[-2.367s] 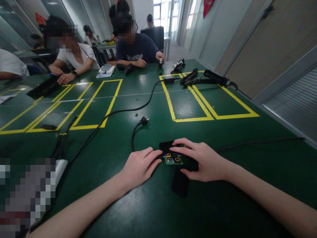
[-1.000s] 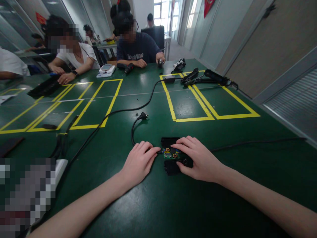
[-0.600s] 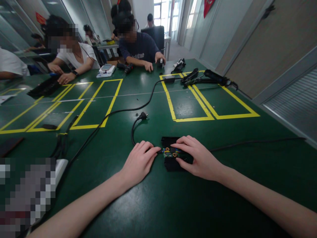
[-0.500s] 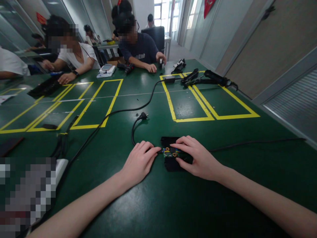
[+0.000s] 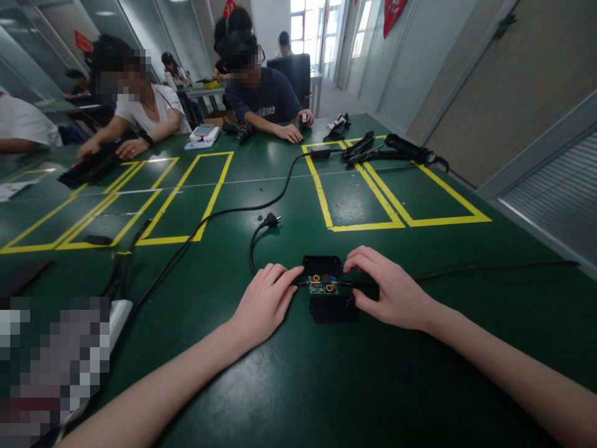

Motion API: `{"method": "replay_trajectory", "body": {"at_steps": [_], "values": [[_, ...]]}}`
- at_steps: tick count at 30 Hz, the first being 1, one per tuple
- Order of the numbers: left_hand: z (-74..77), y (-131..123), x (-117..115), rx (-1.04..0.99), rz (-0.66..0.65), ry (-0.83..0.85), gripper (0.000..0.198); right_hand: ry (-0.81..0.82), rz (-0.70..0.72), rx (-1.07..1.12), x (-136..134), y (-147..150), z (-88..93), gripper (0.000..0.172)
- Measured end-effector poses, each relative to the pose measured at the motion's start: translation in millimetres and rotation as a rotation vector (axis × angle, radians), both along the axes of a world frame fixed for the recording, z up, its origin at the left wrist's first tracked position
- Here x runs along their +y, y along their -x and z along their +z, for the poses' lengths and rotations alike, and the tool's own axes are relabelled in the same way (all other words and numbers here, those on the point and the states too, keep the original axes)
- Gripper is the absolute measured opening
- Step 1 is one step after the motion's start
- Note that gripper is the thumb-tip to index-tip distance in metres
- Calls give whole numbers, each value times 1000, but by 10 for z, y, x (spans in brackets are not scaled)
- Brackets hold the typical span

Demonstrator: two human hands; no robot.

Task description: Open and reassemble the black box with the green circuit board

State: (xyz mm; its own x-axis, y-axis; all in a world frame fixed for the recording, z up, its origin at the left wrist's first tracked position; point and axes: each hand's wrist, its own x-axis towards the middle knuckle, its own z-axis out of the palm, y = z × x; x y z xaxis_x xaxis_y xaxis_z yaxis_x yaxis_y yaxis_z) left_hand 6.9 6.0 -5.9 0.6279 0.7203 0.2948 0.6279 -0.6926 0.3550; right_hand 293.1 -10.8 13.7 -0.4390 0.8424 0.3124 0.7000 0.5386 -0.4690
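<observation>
One board [image 5: 323, 285], left uncovered now that my right hand [image 5: 394, 289] has backed, spread wide, to its 3 o'clock; shells [image 5: 332, 309] at 12 and 6; left hand [image 5: 265, 298] at 9, grip on lead [image 5: 303, 284] untellable.

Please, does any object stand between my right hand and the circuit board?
No visible obstacle: only the black cable runs from the circuit board towards your right hand. The far casing half and near casing half flank the board.

Passable: near side of table [image 5: 280, 392]. Blocked: circuit board [image 5: 323, 287], case halves [image 5: 332, 310] between left hand [image 5: 265, 295] and right hand [image 5: 397, 289]; plug [image 5: 270, 219] beyond.
</observation>
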Motion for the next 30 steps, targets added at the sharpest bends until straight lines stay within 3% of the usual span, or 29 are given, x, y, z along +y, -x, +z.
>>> {"method": "replay_trajectory", "body": {"at_steps": [4, 10, 15, 19, 26, 30], "values": [[-19, -3, 17, -7, 10, -2, 37, -25, 50, -103, 69, -93, -17, 14], [18, -13, 0, -22, -9, 12, 38, 17, 61, -70, 82, -96, -48, 13], [37, -14, -3, -50, -17, 71, 53, 94, 87, -56, 66, -111, -43, 9], [20, -13, 0, -60, -22, 85, 62, 73, 107, -19, 58, -124, -67, 27], [36, -16, -9, -67, -21, 95, 62, 88, 110, -15, 46, -141, -75, 41], [53, -14, -14, -73, -22, 102, 61, 97, 98, -31, 44, -146, -65, 58]]}}
